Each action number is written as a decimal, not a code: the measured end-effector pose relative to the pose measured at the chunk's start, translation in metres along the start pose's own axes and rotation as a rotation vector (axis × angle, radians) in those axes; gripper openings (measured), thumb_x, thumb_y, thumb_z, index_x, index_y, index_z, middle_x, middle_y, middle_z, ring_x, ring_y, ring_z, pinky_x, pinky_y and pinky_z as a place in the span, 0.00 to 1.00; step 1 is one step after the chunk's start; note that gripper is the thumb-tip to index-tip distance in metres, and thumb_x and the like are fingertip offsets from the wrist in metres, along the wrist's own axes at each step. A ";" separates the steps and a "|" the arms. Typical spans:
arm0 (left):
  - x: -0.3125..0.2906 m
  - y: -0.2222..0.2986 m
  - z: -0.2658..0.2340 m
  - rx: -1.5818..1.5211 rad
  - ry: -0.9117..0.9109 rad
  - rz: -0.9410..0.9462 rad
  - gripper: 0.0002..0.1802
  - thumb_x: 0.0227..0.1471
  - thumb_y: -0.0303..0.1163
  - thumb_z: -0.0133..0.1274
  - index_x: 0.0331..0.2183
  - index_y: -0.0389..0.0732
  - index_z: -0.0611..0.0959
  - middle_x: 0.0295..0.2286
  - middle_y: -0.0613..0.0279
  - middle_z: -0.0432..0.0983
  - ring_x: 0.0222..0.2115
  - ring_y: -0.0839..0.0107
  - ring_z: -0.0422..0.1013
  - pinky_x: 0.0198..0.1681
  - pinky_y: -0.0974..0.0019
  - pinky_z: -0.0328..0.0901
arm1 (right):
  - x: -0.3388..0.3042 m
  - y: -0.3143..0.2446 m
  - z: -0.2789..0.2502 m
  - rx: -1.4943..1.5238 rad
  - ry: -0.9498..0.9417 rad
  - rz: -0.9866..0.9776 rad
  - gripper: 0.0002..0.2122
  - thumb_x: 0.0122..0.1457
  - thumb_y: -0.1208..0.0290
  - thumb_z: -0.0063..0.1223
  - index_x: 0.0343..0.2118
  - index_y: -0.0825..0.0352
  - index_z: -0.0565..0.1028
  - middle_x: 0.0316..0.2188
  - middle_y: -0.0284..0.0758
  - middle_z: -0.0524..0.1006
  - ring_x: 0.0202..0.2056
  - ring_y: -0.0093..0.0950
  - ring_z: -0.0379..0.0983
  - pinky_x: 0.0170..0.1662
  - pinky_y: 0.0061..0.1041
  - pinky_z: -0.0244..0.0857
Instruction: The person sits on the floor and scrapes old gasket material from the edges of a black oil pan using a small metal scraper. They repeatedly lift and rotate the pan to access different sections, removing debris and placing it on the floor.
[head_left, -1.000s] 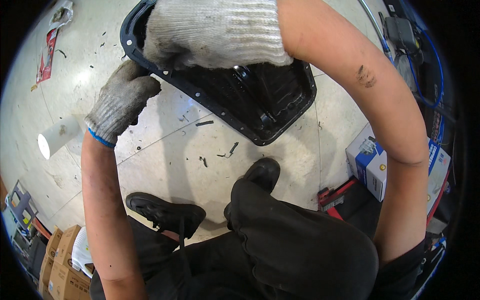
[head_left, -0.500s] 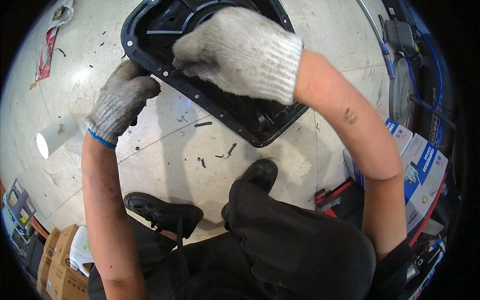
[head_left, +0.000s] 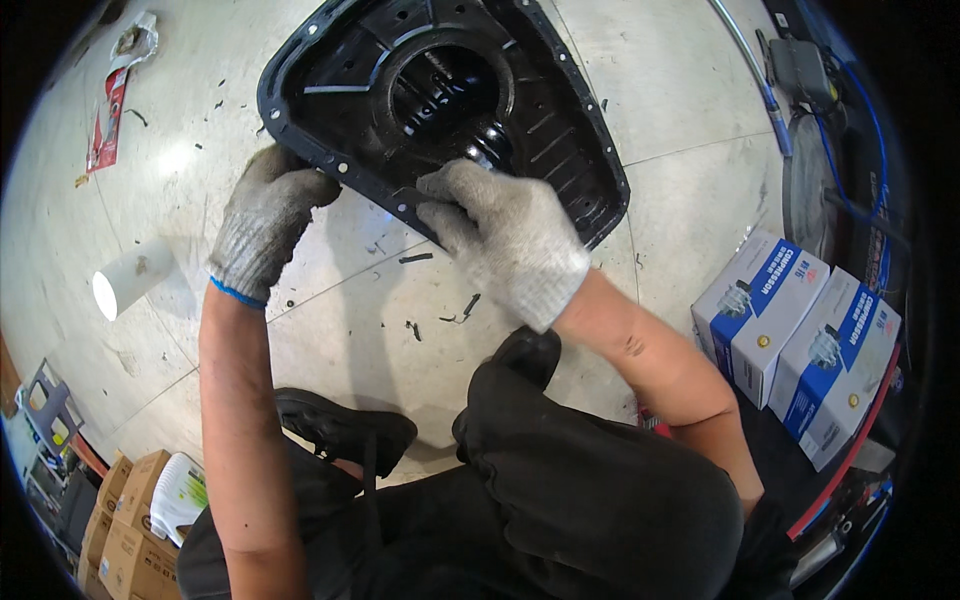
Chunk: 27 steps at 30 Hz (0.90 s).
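A black oil pan (head_left: 345, 120), with a deep round well and bolt holes along its flat flange, is tilted up off the floor in front of me. My left hand (head_left: 273, 205), in a grey-white knit glove with a blue cuff edge, grips its left near rim, fingers hidden underneath. At the near flange, my gloved right hand (head_left: 500, 235) has its thumb and forefinger closed in a pinch. What lies between those fingertips is too small to make out. Thin black strips (head_left: 472, 306) of torn material are scattered on the floor below the pan.
A white cylinder (head_left: 133, 278) lies at the left, beyond it a red packet (head_left: 110, 120). Cardboard boxes (head_left: 135, 500) and a white jug (head_left: 180, 500) stand at lower left. Blue-and-white boxes (head_left: 765, 310) sit at right, near a metal pole (head_left: 750, 60) and a blue hose (head_left: 838, 165).
My right hand has come back toward me from over the pan to its near flange, uncovering the round well. My left hand stays on the rim. The view has shifted slightly.
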<state>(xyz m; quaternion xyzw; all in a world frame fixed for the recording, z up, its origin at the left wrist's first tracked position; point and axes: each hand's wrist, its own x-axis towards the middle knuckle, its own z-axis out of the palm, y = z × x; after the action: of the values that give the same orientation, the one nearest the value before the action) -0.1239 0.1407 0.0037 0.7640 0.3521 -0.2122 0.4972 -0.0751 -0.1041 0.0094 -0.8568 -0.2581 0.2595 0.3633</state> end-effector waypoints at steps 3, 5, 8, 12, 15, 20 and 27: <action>-0.004 -0.010 0.013 -0.075 0.061 -0.002 0.23 0.46 0.34 0.59 0.43 0.30 0.84 0.30 0.61 0.79 0.26 0.74 0.69 0.28 0.69 0.65 | -0.016 -0.004 0.012 0.141 0.098 0.108 0.09 0.64 0.74 0.63 0.44 0.71 0.80 0.33 0.46 0.85 0.34 0.39 0.87 0.37 0.30 0.80; -0.008 -0.014 0.019 -0.118 0.059 -0.009 0.23 0.46 0.34 0.59 0.43 0.30 0.84 0.30 0.61 0.79 0.26 0.73 0.69 0.28 0.70 0.64 | -0.024 -0.002 0.021 0.223 0.207 0.098 0.09 0.63 0.75 0.63 0.43 0.72 0.80 0.33 0.46 0.85 0.35 0.40 0.86 0.38 0.31 0.80; -0.015 -0.013 0.030 -0.165 0.045 0.029 0.23 0.44 0.35 0.61 0.41 0.30 0.84 0.27 0.62 0.77 0.23 0.73 0.67 0.27 0.67 0.64 | -0.031 -0.003 0.029 0.395 0.249 0.187 0.09 0.65 0.74 0.62 0.44 0.72 0.79 0.29 0.42 0.84 0.29 0.29 0.84 0.34 0.26 0.77; -0.020 -0.013 0.032 -0.080 0.007 0.044 0.27 0.43 0.39 0.64 0.43 0.30 0.84 0.28 0.60 0.79 0.24 0.74 0.70 0.28 0.67 0.66 | -0.035 -0.005 0.044 0.578 0.263 0.312 0.09 0.66 0.74 0.61 0.45 0.73 0.79 0.27 0.39 0.83 0.27 0.22 0.80 0.33 0.24 0.75; -0.035 0.009 0.030 -0.098 -0.076 0.025 0.32 0.43 0.37 0.67 0.49 0.29 0.83 0.40 0.54 0.82 0.38 0.69 0.75 0.43 0.64 0.71 | -0.034 -0.005 0.048 0.492 0.338 0.220 0.09 0.66 0.75 0.60 0.45 0.73 0.78 0.26 0.41 0.83 0.27 0.27 0.83 0.33 0.27 0.76; -0.035 0.006 0.028 -0.126 -0.090 0.070 0.30 0.51 0.41 0.68 0.50 0.30 0.84 0.43 0.53 0.83 0.42 0.69 0.75 0.49 0.64 0.70 | -0.032 -0.005 0.059 0.496 0.353 0.209 0.07 0.67 0.74 0.59 0.43 0.72 0.77 0.25 0.40 0.82 0.25 0.27 0.82 0.30 0.28 0.75; -0.032 -0.004 0.039 -0.125 0.038 0.100 0.31 0.56 0.55 0.67 0.43 0.32 0.87 0.28 0.64 0.79 0.25 0.78 0.65 0.27 0.68 0.63 | -0.031 -0.012 0.066 0.666 0.311 0.336 0.09 0.64 0.75 0.59 0.42 0.70 0.72 0.33 0.52 0.82 0.37 0.54 0.82 0.39 0.46 0.76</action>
<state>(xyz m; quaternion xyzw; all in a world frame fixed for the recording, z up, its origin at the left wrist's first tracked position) -0.1470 0.0957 0.0073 0.7520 0.3357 -0.1501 0.5471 -0.1426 -0.0845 -0.0129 -0.7516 0.0420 0.2518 0.6082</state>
